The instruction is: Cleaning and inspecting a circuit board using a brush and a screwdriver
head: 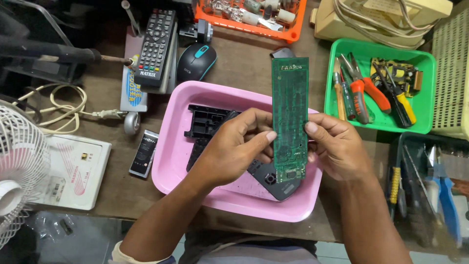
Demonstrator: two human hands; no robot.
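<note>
Over a cluttered brown wooden surface (244,63), we held a long, narrow green circuit board (290,112) upright above a pink plastic tray (171,146), our left hand (239,144) and right hand (334,144) pinching its edges. A white labelled box (73,171) lay left.

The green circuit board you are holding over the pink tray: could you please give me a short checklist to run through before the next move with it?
1. Grip from both sides: the left hand and the right hand each pinch the green circuit board at its long edges. Ok.
2. Board upright and free above: its upper half sticks up with nothing touching it. Ok.
3. Catch surface below: the pink tray lies under the board. Ok.
4. Loose parts contained: the black casing pieces lie inside the tray. Ok.
5. Tools nearby: screwdrivers and pliers sit in the green tray. Ok.
6. Board undamaged: its fine detail is too small to judge. Cannot tell.
</note>
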